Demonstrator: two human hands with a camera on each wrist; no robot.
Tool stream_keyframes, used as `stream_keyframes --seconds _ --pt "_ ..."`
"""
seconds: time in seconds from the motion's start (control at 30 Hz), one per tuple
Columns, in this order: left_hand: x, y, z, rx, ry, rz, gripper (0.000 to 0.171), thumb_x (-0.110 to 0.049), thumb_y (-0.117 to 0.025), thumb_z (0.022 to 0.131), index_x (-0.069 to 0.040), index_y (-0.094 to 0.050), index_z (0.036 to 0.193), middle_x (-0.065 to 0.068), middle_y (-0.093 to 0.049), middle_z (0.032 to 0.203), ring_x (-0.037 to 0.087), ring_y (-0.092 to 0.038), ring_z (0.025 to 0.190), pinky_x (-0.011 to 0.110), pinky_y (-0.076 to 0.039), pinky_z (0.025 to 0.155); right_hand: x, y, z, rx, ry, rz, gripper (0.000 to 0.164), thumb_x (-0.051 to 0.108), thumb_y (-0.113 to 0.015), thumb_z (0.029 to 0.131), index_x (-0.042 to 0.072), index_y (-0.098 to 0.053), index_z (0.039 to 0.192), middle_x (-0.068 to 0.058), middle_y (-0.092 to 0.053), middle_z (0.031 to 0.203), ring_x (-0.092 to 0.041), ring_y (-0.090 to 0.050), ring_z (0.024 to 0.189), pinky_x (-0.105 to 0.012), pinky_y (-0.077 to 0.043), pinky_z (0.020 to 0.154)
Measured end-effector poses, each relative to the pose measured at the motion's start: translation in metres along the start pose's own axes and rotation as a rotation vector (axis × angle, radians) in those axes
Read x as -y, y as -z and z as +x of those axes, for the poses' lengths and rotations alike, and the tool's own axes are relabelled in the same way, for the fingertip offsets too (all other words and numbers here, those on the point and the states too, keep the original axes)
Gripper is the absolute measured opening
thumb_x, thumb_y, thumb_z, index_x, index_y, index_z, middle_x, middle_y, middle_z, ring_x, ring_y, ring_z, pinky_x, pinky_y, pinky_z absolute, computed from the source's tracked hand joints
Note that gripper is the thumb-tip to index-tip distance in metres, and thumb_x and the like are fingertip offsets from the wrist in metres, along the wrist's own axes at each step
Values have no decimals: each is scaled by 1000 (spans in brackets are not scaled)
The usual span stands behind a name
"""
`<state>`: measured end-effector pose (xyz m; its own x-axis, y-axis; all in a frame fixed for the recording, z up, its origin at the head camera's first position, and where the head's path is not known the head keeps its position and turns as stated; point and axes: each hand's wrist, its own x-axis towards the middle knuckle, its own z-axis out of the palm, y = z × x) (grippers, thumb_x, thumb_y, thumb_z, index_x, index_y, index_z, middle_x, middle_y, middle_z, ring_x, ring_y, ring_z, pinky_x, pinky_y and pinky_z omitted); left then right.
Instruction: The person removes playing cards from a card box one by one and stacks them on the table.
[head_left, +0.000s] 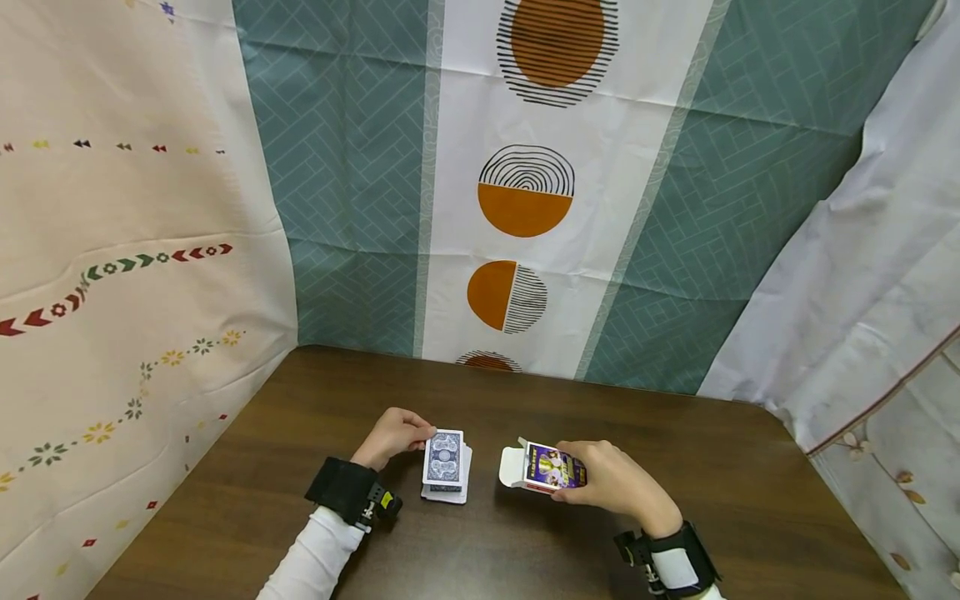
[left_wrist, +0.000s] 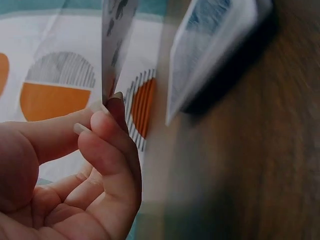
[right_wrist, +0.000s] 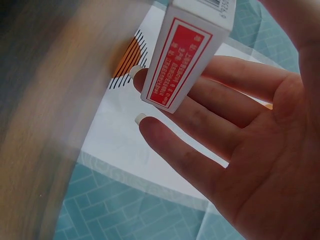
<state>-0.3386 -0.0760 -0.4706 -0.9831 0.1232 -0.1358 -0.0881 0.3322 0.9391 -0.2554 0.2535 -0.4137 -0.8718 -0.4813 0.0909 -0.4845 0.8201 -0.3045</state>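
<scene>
Between thumb and fingertips, my left hand [head_left: 395, 435] pinches the edge of a playing card [left_wrist: 114, 47], seen nearly edge-on in the left wrist view. That card's blue patterned back shows in the head view, over a pile of playing cards [head_left: 455, 493] on the table. The pile [left_wrist: 220, 45] is apart from the fingers in the left wrist view. My right hand [head_left: 615, 479] grips a card box [head_left: 553, 468] by its right end. The box has a purple printed face, and its white flap stands open to the left. A red label [right_wrist: 179, 65] covers its narrow side.
The brown wooden table [head_left: 480, 558] carries the cards. A teal and white cloth with orange circles [head_left: 525, 192] hangs behind the table's back edge. Pale cloths hang at the left [head_left: 135, 292] and right [head_left: 847, 275] sides. Black straps with small cameras circle both wrists.
</scene>
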Motion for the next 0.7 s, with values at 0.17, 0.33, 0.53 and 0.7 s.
stream_keyframes --seconds 0.17,0.33,0.53,0.7 --pt "3 0 2 -18 14 25 11 -4 -69 86 7 -70 87 4 -60 70 11 -55 58 23 -45 58 -1 -1 0 5 -4 -5 61 36 -83 74 -1 -63 118 -3 -68 97 -5 -54 75 -20 -47 64" --pt "5 -1 1 -33 20 54 10 -5 -68 86 5 -69 87 3 -59 68 11 -55 57 23 -41 56 0 -2 1 4 -7 -14 61 35 -83 73 -1 -63 118 -3 -69 98 -4 -54 75 -20 -47 64" --pt "8 -4 2 -62 -19 124 9 -6 -70 84 3 -71 84 4 -61 70 13 -53 61 24 -39 56 0 -4 2 -3 1 -33 60 36 -83 73 0 -64 118 -3 -69 98 -4 -54 75 -20 -48 65" --pt "9 -6 2 -117 -76 245 8 -9 -75 80 -2 -73 80 8 -65 81 18 -52 74 27 -38 62 0 -4 2 -7 2 -36 60 36 -83 73 0 -64 118 -3 -70 98 -4 -54 75 -20 -47 65"
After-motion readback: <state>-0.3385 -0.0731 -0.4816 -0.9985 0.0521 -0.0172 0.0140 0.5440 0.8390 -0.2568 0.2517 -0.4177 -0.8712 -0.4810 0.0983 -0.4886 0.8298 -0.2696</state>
